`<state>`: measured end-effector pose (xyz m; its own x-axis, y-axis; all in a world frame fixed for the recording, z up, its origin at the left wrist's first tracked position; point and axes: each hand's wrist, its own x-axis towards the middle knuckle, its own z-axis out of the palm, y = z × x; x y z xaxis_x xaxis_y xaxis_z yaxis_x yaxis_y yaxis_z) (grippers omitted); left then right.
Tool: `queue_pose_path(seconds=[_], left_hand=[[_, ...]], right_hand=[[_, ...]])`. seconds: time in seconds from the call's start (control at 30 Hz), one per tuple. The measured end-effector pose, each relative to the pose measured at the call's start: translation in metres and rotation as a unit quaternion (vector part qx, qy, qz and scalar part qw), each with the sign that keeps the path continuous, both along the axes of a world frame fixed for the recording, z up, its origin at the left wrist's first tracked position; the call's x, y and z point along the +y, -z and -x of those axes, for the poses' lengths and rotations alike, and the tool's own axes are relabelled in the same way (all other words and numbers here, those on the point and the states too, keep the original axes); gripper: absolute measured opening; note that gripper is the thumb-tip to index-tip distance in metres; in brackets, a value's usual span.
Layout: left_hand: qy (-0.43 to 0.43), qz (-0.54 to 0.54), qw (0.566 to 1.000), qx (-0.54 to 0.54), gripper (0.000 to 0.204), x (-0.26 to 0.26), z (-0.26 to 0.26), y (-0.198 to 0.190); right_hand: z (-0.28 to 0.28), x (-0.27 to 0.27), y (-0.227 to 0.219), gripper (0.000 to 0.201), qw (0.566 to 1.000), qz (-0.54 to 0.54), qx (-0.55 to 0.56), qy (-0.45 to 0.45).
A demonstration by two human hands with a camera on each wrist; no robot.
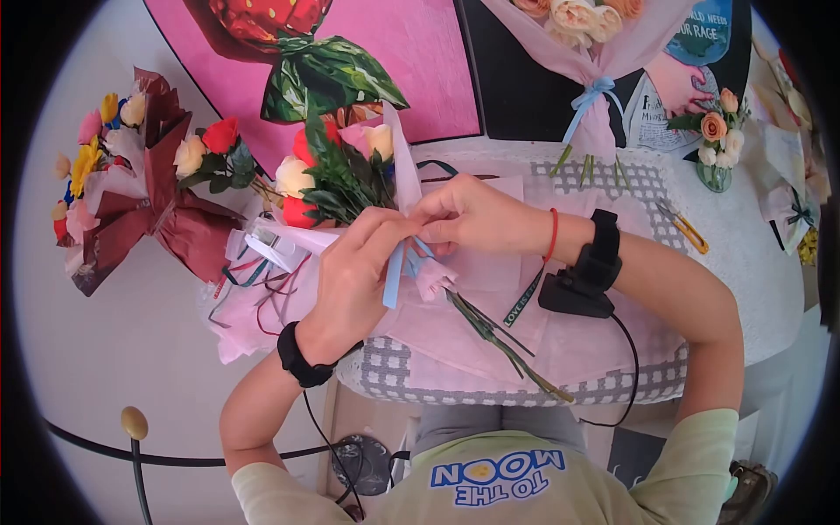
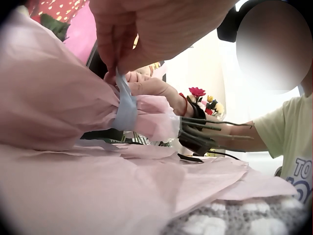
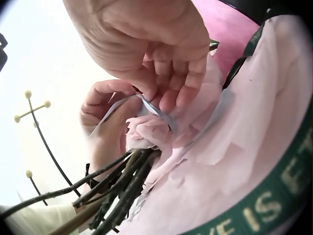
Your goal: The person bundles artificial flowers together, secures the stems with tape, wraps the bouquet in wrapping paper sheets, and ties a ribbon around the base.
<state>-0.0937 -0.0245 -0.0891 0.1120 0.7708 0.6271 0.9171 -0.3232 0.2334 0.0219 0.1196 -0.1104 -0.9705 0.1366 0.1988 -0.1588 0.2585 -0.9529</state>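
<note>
A bouquet of red and cream roses with green leaves (image 1: 337, 188) lies across the table in pale pink wrapping paper (image 2: 54, 93). Around its gathered neck runs a light blue ribbon (image 2: 125, 111). My left hand (image 1: 346, 271) pinches the ribbon just above the neck, fingers bent. Close against it, my right hand (image 1: 477, 214) has thumb and fingertips together on the ribbon too, as the right wrist view shows. One ribbon tail (image 1: 395, 282) hangs beside the left fingers. Bare green stems (image 1: 494, 332) stick out below the crumpled paper end, toward my body.
Loose pink sheets (image 1: 464, 350) cover a grey-and-white cloth (image 1: 385, 367). A dark green printed ribbon (image 1: 523, 302) and a utility knife (image 1: 687, 229) lie to the right. A maroon-wrapped bouquet (image 1: 179, 219) is at left, another pink-wrapped bouquet (image 1: 595, 61) at the back, a small vase (image 1: 715, 175) at right.
</note>
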Motion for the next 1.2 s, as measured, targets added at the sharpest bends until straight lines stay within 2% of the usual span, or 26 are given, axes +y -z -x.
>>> queue_pose_path(seconds=[0.2,0.33,0.4,0.43,0.47,0.5,0.53,0.6,0.73,0.8,0.83,0.9,0.93,1.0,1.13,1.2], left_hand=[[0.015,-0.016,0.996,0.087,0.034,-0.001,0.003,0.003],[0.016,-0.033,0.995,0.092,0.032,0.000,0.005,0.002],[0.001,-0.044,0.998,0.045,0.024,0.000,0.008,0.000],[-0.001,-0.044,0.998,0.044,0.024,-0.002,0.008,-0.001],[-0.015,-0.022,1.000,0.011,0.019,-0.005,0.007,-0.003],[-0.030,-0.001,0.999,-0.022,0.014,-0.006,0.007,-0.005],[-0.031,-0.002,0.999,-0.023,0.014,-0.008,0.007,-0.005],[-0.031,0.008,0.998,-0.046,0.014,-0.011,0.009,-0.006],[-0.046,0.057,0.991,-0.114,0.010,-0.015,0.015,-0.003],[-0.050,0.134,0.952,-0.271,0.006,-0.016,0.018,0.001],[-0.051,0.134,0.952,-0.272,0.006,-0.017,0.016,-0.001],[-0.050,0.224,0.881,-0.413,0.010,-0.019,0.010,-0.009],[-0.051,0.223,0.881,-0.413,0.010,-0.020,0.010,-0.007],[-0.047,0.239,0.853,-0.462,0.016,-0.022,0.011,0.000],[-0.063,0.252,0.845,-0.468,0.018,-0.028,0.014,0.004],[-0.061,0.254,0.840,-0.475,0.018,-0.031,0.016,0.008]], right_hand=[[0.001,0.001,-0.002,0.013,0.998,0.045,-0.044,-0.017],[0.003,-0.001,-0.003,0.013,0.998,0.029,-0.052,-0.007],[0.001,-0.003,-0.006,0.011,0.998,-0.025,-0.039,0.047],[0.000,-0.003,-0.008,0.011,0.998,-0.025,-0.040,0.045],[-0.003,-0.003,-0.011,0.010,0.982,-0.165,0.027,0.086],[-0.005,-0.003,-0.012,0.010,0.941,-0.300,0.093,0.126],[-0.005,-0.002,-0.012,0.010,0.941,-0.301,0.093,0.125],[-0.006,-0.002,-0.011,0.006,0.898,-0.394,0.133,0.147],[-0.007,0.004,-0.014,0.007,0.889,-0.430,0.116,0.108],[-0.006,0.008,-0.014,0.013,0.929,-0.352,0.105,0.056],[-0.005,0.012,-0.014,0.013,0.928,-0.352,0.105,0.054],[-0.002,0.020,-0.015,0.013,0.964,-0.260,0.012,-0.055],[-0.002,0.022,-0.014,0.013,0.964,-0.261,0.012,-0.056],[-0.004,0.024,-0.015,0.016,0.960,-0.268,-0.067,-0.049],[-0.003,0.034,-0.001,0.022,0.954,-0.298,-0.019,0.000],[-0.005,0.037,-0.002,0.021,0.923,-0.382,-0.029,0.028]])
